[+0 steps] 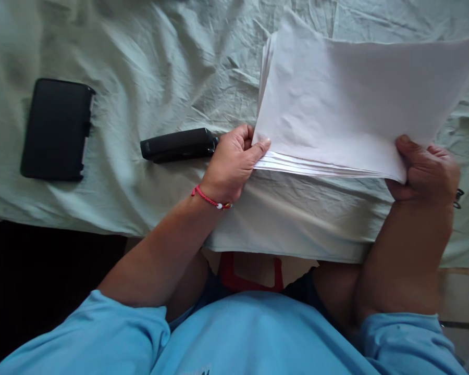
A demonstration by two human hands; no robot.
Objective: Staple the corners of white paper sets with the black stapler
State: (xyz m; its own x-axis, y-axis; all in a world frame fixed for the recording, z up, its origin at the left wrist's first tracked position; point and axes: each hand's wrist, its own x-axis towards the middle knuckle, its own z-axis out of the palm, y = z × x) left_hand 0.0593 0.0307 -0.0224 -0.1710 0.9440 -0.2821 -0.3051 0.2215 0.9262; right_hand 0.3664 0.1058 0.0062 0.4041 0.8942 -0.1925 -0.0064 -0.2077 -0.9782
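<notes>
1. Paper stack, a sheaf of loose white sheets, is held up at a tilt above a table draped in a wrinkled pale green cloth. It fills the upper right of the view, with its near edge fanned into separate layers.
2. Risk, as a judgement: the sheets look unbound, and the fanned near edge suggests they could slide apart. A loosened pinch at either corner might let them spill onto the cloth or off the table's near edge.
3. Second risk: the left hand sits just beside a black stapler, perhaps touching its end. A sideways nudge could push it along the cloth.
4. Left hand: fingers curled, thumb pressed on top, pinching the stack's near left corner. A red cord bracelet circles the wrist, and the forearm reaches forward from a light blue sleeve.
5. Right hand: closed on the near right corner, thumb over the top sheet, fingers hidden beneath.
6. A black phone-like case lies flat well to the left, untouched.
</notes>
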